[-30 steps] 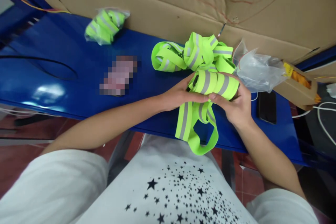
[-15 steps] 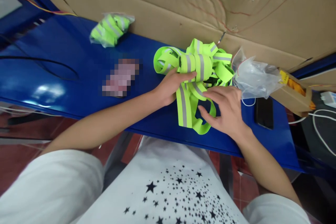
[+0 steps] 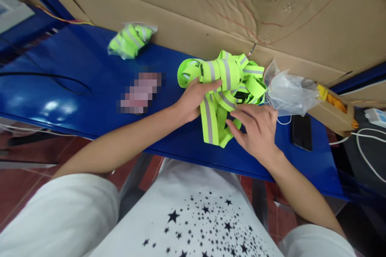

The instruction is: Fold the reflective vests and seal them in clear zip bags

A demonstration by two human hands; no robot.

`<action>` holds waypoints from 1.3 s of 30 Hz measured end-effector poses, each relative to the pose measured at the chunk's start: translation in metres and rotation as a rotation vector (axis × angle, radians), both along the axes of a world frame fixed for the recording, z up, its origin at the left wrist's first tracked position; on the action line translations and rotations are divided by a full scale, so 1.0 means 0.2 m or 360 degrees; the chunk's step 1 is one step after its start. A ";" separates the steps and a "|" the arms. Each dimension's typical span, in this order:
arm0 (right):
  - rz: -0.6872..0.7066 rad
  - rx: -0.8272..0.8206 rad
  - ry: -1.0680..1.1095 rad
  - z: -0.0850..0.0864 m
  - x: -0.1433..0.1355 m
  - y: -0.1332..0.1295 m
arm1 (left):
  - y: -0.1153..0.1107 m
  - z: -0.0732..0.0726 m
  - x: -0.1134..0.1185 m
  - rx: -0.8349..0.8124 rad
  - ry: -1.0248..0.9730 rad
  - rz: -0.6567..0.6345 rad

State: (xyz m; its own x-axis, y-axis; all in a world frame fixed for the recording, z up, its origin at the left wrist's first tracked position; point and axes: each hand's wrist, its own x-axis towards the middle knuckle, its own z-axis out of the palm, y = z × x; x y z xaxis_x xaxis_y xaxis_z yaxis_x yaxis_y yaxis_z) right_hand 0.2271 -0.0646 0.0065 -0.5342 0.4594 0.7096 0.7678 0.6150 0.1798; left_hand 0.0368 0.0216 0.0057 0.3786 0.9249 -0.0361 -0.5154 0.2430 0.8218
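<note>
My left hand (image 3: 196, 98) is closed around a bundled roll of yellow-green reflective strap (image 3: 223, 73), which has a grey stripe. The thumb lies across the front of the roll; the other fingers are mostly hidden behind it. A loose length of the strap (image 3: 210, 122) hangs in a loop below. My right hand (image 3: 255, 128) is beside this loop, its thumb and forefinger apart with a small gap between their tips. More strap (image 3: 255, 82) lies tangled behind the roll, on the blue table (image 3: 169, 136).
A clear bag of rolled strap (image 3: 129, 42) lies at the back left, near a pixelated flat object (image 3: 141, 92). To the right are empty-looking plastic bags (image 3: 294, 92), a black phone (image 3: 301, 131) and a cardboard box (image 3: 337, 110). A cardboard panel (image 3: 196, 20) stands behind.
The hanging loop of strap has become smaller, its lower end higher up. The left hand still holds the roll; the right hand has shifted only slightly. The view has tilted a little.
</note>
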 end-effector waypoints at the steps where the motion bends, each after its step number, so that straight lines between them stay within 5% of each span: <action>1: -0.0049 0.0017 -0.0027 0.00 0.00 0.00 | -0.01 0.00 0.00 -0.0024 0.0018 -0.0040; 14: -0.0021 -0.0130 -0.0076 -0.03 0.00 0.00 | -0.03 -0.02 0.01 -0.0026 0.0056 -0.0067; 20: 0.0135 -0.0630 -0.0056 -0.05 0.01 0.03 | -0.04 -0.05 0.02 0.0090 0.0114 -0.0075; 25: 0.0225 -0.0800 0.0035 -0.05 0.03 0.03 | -0.04 -0.06 0.02 0.0126 0.0120 -0.0079; 28: 0.0370 -0.0691 0.0174 -0.01 0.06 0.02 | -0.03 -0.04 0.01 0.0137 0.0139 -0.0101; 32: 0.0270 -0.0367 0.0870 0.06 0.12 0.03 | -0.05 -0.04 0.00 0.0204 0.0214 -0.0166; 36: 0.0219 -0.0844 0.0923 0.06 0.14 0.08 | -0.10 -0.05 0.01 0.0309 0.0316 -0.0432; 39: 0.0200 -0.1063 0.0911 0.04 0.13 0.09 | -0.13 -0.07 0.03 0.0195 0.0253 -0.0443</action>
